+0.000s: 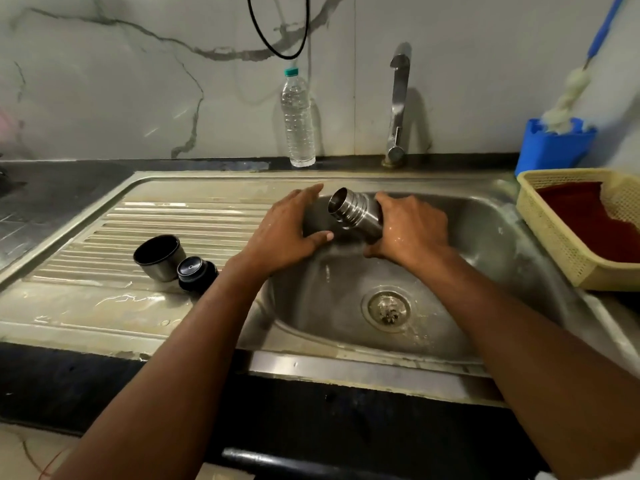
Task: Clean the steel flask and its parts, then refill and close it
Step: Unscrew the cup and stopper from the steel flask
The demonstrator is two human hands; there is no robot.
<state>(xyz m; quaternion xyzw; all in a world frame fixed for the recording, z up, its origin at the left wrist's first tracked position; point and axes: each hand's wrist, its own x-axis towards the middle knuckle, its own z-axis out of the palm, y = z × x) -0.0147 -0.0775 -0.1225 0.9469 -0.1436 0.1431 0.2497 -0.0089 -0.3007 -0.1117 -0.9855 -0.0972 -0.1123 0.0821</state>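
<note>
Wet stainless-steel sink basin (485, 244): right hand (412, 230) grips the ribbed steel flask (356, 213) tilted over it, left hand (294, 230) open beside the mouth (touching nothing). Wet fingers could slip; its 2 parts sit apart.

1. One steel flask body (356, 213).
2. One steel cup lid (159, 256).
3. One black stopper (195, 271).
4. One plastic water bottle (298, 119).
5. One tap (398, 105).
6. One yellow basket (554, 244).
7. Two hands: left hand (291, 230), right hand (412, 230).
</note>
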